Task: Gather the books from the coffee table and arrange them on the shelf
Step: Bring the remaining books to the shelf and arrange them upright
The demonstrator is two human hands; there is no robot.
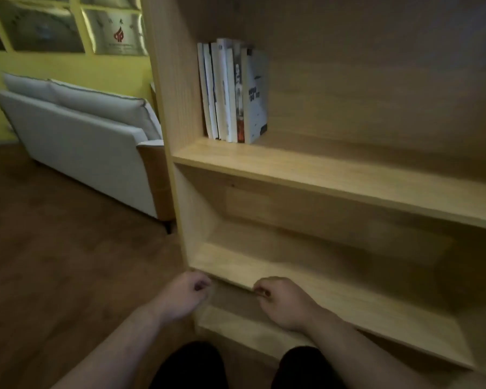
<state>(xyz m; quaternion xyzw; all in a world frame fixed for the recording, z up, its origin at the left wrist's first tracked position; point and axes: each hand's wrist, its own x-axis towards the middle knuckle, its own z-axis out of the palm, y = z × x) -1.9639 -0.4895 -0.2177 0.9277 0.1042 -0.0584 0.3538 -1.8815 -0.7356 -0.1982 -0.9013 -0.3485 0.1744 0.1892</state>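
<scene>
Several pale-covered books (232,91) stand upright in a row at the left end of the wooden shelf board (334,175), pressed against the unit's left side panel. My left hand (184,296) and my right hand (281,300) hang low in front of a lower shelf edge, far below the books. Both have the fingers curled in and hold nothing. The coffee table is out of view.
The light wooden shelf unit (169,108) fills the right side, with lower boards (348,301) bare. A white sofa (76,136) stands on the left against a yellow wall. Brown wood floor (68,262) lies between. My dark-trousered knees (191,366) show at the bottom.
</scene>
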